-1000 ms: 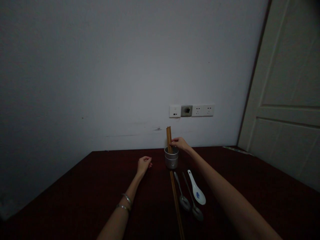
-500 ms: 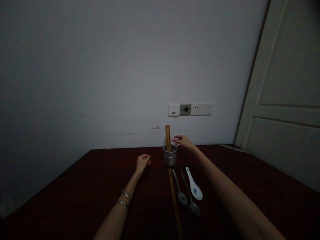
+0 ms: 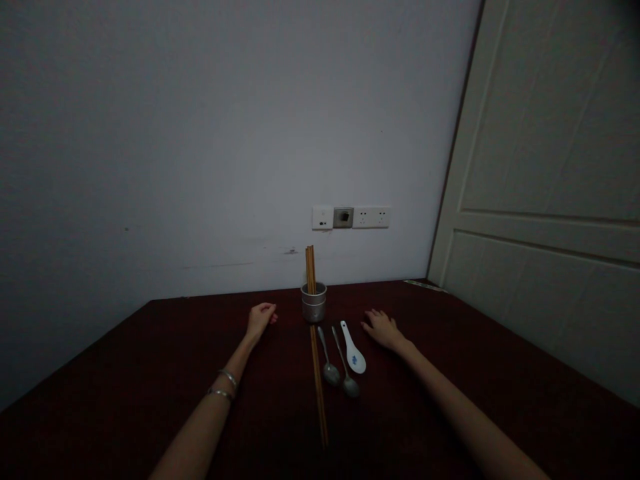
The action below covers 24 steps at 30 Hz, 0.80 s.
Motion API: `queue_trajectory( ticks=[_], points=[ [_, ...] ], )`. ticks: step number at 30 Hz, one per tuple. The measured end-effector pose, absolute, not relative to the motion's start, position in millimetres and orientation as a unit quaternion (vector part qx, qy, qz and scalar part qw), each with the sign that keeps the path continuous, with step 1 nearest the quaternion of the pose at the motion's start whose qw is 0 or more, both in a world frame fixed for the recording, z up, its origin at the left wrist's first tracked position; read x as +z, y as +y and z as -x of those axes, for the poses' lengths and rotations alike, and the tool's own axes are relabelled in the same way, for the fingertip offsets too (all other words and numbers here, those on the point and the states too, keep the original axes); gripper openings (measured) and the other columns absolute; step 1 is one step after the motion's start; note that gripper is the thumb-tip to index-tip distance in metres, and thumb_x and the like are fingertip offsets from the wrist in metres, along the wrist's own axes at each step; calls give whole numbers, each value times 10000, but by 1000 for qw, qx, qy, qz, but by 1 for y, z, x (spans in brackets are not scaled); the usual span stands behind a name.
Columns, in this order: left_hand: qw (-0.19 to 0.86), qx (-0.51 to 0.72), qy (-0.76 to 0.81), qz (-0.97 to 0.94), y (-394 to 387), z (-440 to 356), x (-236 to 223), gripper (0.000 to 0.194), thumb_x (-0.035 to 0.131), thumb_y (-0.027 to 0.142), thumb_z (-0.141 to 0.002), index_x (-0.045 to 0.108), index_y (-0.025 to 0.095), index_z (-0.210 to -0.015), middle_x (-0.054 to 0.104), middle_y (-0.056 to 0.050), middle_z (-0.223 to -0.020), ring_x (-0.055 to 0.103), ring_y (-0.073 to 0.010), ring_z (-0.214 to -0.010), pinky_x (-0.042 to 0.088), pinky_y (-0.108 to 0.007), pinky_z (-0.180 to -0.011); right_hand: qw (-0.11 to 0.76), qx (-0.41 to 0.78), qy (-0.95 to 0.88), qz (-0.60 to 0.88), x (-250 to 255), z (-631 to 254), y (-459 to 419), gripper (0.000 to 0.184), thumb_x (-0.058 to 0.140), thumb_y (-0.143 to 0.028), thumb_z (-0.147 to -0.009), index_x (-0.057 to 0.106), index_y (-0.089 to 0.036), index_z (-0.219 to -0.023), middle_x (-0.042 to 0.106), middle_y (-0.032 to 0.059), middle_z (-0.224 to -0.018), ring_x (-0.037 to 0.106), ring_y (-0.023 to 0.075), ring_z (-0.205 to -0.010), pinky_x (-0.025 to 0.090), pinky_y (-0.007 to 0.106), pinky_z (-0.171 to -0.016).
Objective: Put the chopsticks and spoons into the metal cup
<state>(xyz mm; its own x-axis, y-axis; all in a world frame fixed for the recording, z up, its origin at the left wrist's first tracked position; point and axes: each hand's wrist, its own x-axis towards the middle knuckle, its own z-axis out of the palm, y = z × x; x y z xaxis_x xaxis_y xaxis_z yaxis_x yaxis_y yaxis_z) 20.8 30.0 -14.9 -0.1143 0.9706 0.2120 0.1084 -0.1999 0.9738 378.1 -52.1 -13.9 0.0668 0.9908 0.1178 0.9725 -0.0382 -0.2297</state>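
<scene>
My right hand lies palm down on the table, fingers spread, holding nothing, just right of a white soup spoon with a blue mark. Left of the metal cup, my left hand rests with fingers loosely curled in and nothing seen in them. Several wooden chopsticks stand upright in the cup. In front of it, more chopsticks lie lengthwise on the table. Two metal spoons, one with a shorter handle and one with a thin handle, lie between those chopsticks and the white spoon.
The dark red table meets a pale wall at its back edge. Sockets and a switch sit on the wall above the cup. A white panelled door stands at the right. A thin strip lies at the back right edge.
My right hand has come away from beside the chopsticks in the cup, down and right onto the table. The whole view has shifted, while my left hand stays by the cup.
</scene>
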Motion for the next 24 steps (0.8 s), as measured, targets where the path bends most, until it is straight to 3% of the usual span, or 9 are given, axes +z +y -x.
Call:
queue_trajectory(
  ticks=[6,15,24],
  points=[
    [378,554,502,-546,24,-22,-10,253,613,375,-606,589,128,-656,561,1,-443,494,-103,-383,384,-201,-405,156,-8,-660,735,-23,-367,-68,513,302,-405,-878,462,-137,-1285,368,138,-1401,263,317,-1304,188,519,-1022],
    [302,576,553,-521,12,-20,-3,239,555,378,-645,590,146,-595,498,26,-415,418,-92,-353,294,-189,-377,181,-6,-653,736,-23,-368,-68,505,334,-431,-854,499,-169,-1253,413,124,-1373,297,293,-1288,184,488,-1026],
    [325,350,579,-661,-17,-16,24,153,622,229,-607,619,137,-485,563,-13,-419,389,-79,-338,258,-188,-376,174,-4,-650,740,-20,-367,-71,500,329,-398,-854,493,-172,-1270,405,116,-1381,304,295,-1284,199,487,-1021]
  ],
)
